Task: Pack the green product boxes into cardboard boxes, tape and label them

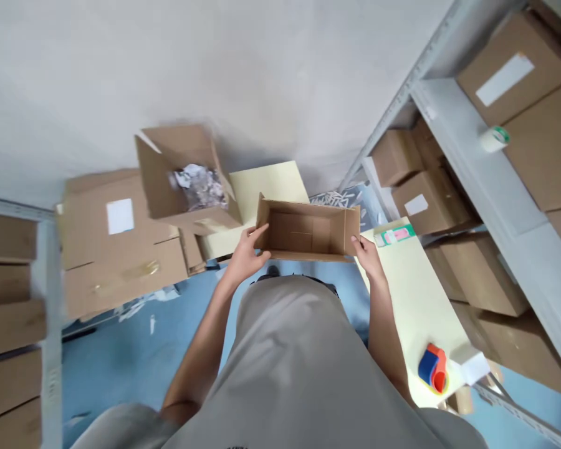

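I hold a small open cardboard box [308, 234] in front of my body, its opening turned toward me and its inside bare. My left hand [247, 252] grips the box's left end, thumb on the inner wall. My right hand [367, 255] grips the right end, fingers wrapped over the edge. A pale yellow table [421, 299] lies just right of the box, and another pale yellow surface [266, 187] sits behind it.
An open carton [187, 181] with crumpled plastic stands on stacked cartons [112, 249] at left. A red and blue tape dispenser [433, 368] lies on the table. Metal shelving [490, 187] with boxes fills the right, a tape roll [494, 138] on it. More boxes [9, 324] at far left. Blue floor [135, 349].
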The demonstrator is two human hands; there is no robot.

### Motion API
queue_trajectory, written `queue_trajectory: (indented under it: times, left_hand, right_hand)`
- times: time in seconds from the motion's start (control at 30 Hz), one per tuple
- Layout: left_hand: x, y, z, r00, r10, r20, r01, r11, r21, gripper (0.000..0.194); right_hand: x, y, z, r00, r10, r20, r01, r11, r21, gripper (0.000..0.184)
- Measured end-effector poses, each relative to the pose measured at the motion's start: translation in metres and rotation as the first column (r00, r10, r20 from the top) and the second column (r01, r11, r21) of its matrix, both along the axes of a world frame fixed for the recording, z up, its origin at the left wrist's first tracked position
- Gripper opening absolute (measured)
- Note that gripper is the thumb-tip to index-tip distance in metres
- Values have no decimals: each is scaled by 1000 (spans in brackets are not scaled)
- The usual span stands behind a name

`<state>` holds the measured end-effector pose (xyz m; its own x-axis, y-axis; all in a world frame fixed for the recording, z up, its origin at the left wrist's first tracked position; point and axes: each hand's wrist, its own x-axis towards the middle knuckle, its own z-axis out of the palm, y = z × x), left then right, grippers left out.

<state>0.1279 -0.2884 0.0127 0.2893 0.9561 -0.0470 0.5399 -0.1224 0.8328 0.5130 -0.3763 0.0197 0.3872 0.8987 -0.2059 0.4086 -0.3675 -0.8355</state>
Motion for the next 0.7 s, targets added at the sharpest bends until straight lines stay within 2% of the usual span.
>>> queue_trajectory:
  times: [0.13, 0.23, 0.33, 0.43, 0.53, 0.63, 0.7]
  left_hand:
    - [-36, 18, -19, 997, 62, 46, -60, 998, -27, 79]
    - [-48, 25, -24, 992, 87, 95, -81, 995, -65, 71]
    - [-61, 29, -14, 981, 86, 175, -79, 996, -44, 68]
    - [-85, 48, 6, 953, 197, 230, -208, 978, 22, 68]
    - [-116, 97, 19, 939, 322, 123, -337, 933, 129, 70]
    - [-131, 165, 18, 956, 250, -155, -224, 960, 166, 93]
    - [-127, 207, 11, 929, 122, -350, -113, 993, 46, 99]
  right_hand:
    - [-43, 64, -19, 998, -6, 66, 6, 1000, 1, 57]
    - [-63, 89, -25, 993, -15, 119, 14, 1000, 7, 59]
    - [-69, 98, -27, 985, 9, 171, -14, 1000, 25, 59]
    - [-69, 102, -26, 979, 33, 201, -36, 999, 12, 58]
    - [-69, 107, -25, 977, 29, 213, -29, 1000, 1, 54]
    - [-73, 117, -21, 978, 11, 210, -12, 1000, 6, 48]
    - [-76, 127, -17, 978, 8, 207, -7, 1000, -2, 44]
